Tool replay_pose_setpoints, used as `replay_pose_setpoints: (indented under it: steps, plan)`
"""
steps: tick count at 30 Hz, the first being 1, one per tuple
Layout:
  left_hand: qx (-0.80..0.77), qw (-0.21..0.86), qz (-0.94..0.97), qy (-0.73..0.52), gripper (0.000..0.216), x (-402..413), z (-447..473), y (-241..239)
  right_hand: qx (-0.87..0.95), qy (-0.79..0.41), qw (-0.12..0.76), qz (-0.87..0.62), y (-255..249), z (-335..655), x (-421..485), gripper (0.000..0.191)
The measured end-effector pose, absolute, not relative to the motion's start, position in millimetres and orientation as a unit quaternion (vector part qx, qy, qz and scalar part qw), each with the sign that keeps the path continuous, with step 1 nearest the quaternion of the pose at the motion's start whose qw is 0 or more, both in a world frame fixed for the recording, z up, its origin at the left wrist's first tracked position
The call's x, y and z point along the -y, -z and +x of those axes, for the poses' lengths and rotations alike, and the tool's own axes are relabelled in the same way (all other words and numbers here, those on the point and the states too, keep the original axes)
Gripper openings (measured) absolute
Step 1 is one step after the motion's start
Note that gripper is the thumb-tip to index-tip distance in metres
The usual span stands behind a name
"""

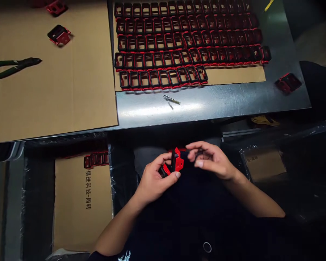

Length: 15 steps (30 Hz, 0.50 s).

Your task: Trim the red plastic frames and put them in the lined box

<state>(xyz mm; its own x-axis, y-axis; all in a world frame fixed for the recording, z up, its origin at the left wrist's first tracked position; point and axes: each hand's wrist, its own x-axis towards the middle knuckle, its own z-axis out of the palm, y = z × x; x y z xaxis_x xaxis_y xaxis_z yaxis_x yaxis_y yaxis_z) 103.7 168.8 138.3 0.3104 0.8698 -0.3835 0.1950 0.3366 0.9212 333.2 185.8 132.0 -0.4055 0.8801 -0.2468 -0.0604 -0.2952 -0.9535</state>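
Observation:
My left hand (pixel 155 177) is closed around a red and black plastic frame (pixel 178 164), its thumb along the lower edge. Some of the frame is hidden by the fingers and the dark clothing behind. Just to the right of it, my right hand (pixel 210 159) has its fingers bent and apart, slightly blurred, with nothing visible between them. Both hands are in front of the bench edge, above my lap. Beyond them, rows of similar red and black frames (pixel 163 79) stand on cardboard on the metal bench (pixel 220 101).
A nail clipper (pixel 171 100) lies near the bench edge. On the left cardboard (pixel 78 90) are green-handled cutting pliers (pixel 21 67) and a loose frame (pixel 59 35). Another frame (pixel 288 82) sits at the bench's right. A lined bin at lower left holds cardboard (pixel 70 203) and several frames (pixel 97 159).

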Motion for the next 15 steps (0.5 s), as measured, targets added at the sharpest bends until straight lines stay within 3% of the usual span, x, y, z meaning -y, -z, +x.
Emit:
replay_pose_setpoints:
  steps: [2,6,15]
  plan:
    - [-0.531,0.575,0.559,-0.273,0.043,-167,103,-137,0.345,-0.79,0.311,-0.4,-135,335,-186,0.037]
    - [-0.518,0.479,0.641,-0.301,0.041,-165,102,-131,0.202,-0.863,0.264,-0.381,-142,324,-183,0.04]
    - [-0.533,0.424,0.659,-0.32,0.043,-163,93,-132,0.286,-0.813,0.228,-0.453,-151,310,-177,0.033]
